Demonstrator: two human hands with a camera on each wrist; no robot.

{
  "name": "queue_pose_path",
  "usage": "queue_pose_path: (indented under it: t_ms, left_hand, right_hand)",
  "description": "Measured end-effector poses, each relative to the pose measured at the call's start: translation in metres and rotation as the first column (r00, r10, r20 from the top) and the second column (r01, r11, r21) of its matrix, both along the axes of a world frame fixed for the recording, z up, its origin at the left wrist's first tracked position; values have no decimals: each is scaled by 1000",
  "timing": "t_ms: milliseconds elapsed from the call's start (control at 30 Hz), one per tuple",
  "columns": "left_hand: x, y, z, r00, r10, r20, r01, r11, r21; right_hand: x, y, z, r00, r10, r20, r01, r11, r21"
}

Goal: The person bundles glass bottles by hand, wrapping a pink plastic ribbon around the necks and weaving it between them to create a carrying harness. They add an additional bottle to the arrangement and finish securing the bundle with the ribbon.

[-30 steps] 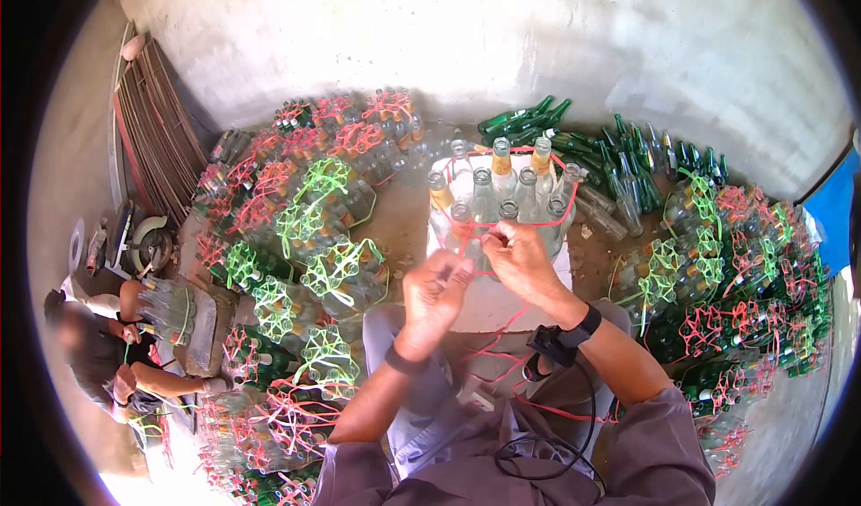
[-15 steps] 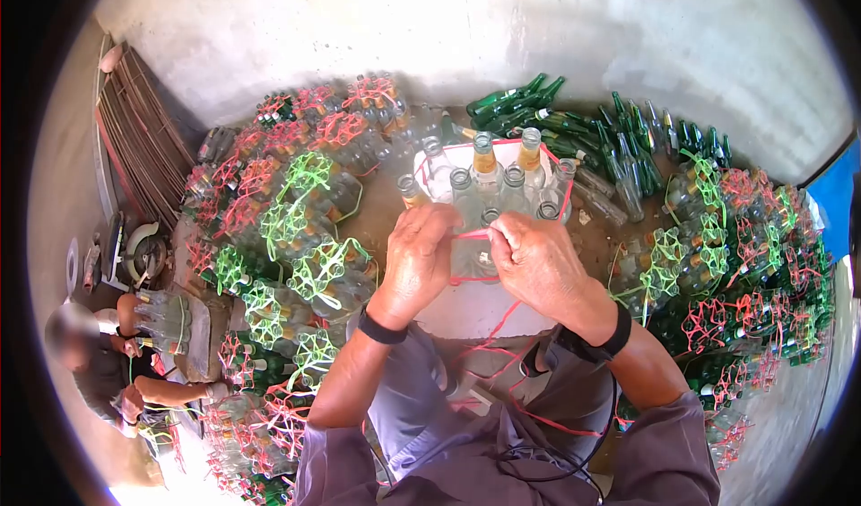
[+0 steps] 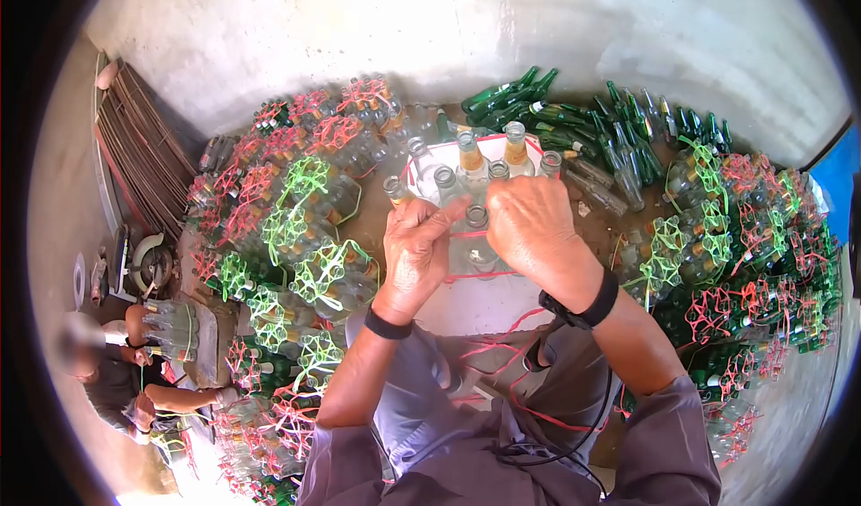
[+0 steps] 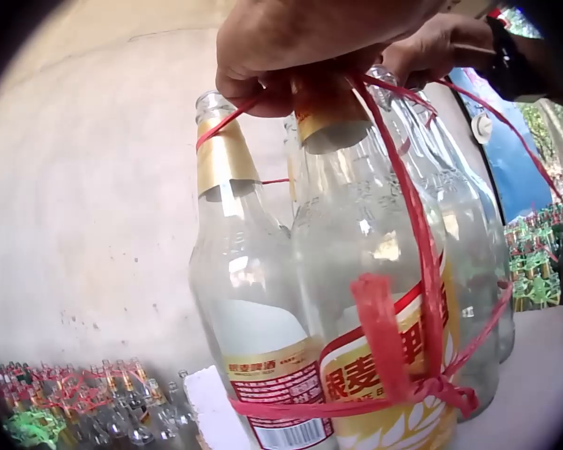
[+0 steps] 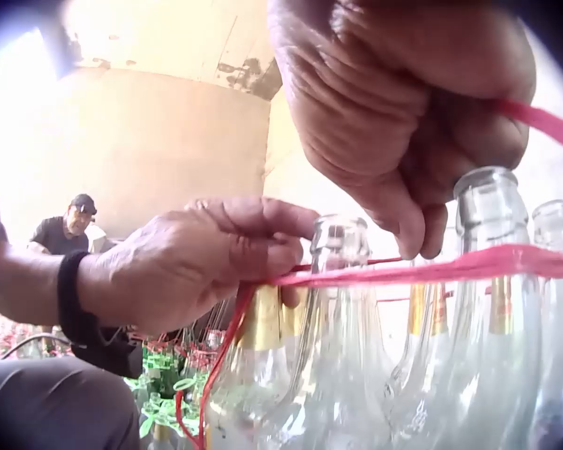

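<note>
Clear glass bottles (image 3: 477, 253) stand upright in a group on a white block (image 3: 466, 313). Red strap (image 4: 310, 409) runs around their bodies, knotted at the front in the left wrist view. Another stretch of red strap (image 5: 422, 270) passes across the necks. The left hand (image 3: 414, 253) pinches the strap at the near left bottle necks, as the right wrist view shows (image 5: 188, 262). The right hand (image 3: 534, 228) is over the necks at the right, fingers curled, with strap (image 5: 544, 122) coming out of its grip.
Bundled bottles with green strap (image 3: 323, 273) and red strap (image 3: 242, 192) stand at the left, more bundles (image 3: 717, 318) at the right. Loose green bottles (image 3: 511, 98) lie by the wall (image 3: 359, 21). A seated person (image 3: 117, 380) is at the far left. Strap (image 3: 511, 371) trails near the knees.
The hands came together at the near bottles, then the right hand moved up and right over the necks. The left hand stayed at the near left necks.
</note>
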State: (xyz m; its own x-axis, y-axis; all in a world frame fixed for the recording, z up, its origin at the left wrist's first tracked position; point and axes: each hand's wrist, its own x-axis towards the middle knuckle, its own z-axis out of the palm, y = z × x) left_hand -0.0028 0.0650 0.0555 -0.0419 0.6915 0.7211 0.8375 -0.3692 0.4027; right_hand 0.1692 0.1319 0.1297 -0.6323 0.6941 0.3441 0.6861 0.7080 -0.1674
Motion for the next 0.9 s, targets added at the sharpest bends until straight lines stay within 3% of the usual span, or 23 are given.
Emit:
queue_pose_path:
  t_ms: [67,200,367,500,567,700,767,900]
  left_hand:
    - [-1,2,-4,998,-9,67,9,1000,-6]
    - [-5,2,-2,999,-15,30,16,1000,-11]
    - [-2,-3,10,999,-15,43,18,998,-62]
    - [-5,-5,17,996,-43,79,54,988,-147]
    - [-1,-9,31,997,-79,-10,77,988,-135]
    - [16,-8,49,986,-81,-145,78,997,-24]
    - [20,-6,51,986,-117,-119,95,980,-174]
    - [19,2,58,976,-142,-166,90,954,-285]
  right_hand:
    - [1,-7,-4,997,62,-36,-59,996,72]
    - [9,-29,-19,997,51,-50,-48,997,65]
    - [17,-45,-51,957,-117,-266,122,993,1]
    - [16,-46,-79,896,-112,-430,112,993,-24]
    - [14,-41,-95,770,-121,-626,73,992,-102]
    - [9,-42,-112,672,-209,-711,37,968,-249]
    - [7,-43,-125,539,-323,-778,-117,886,-449]
    - [-4,-45,-125,435,-367,-823,-143,874,-465]
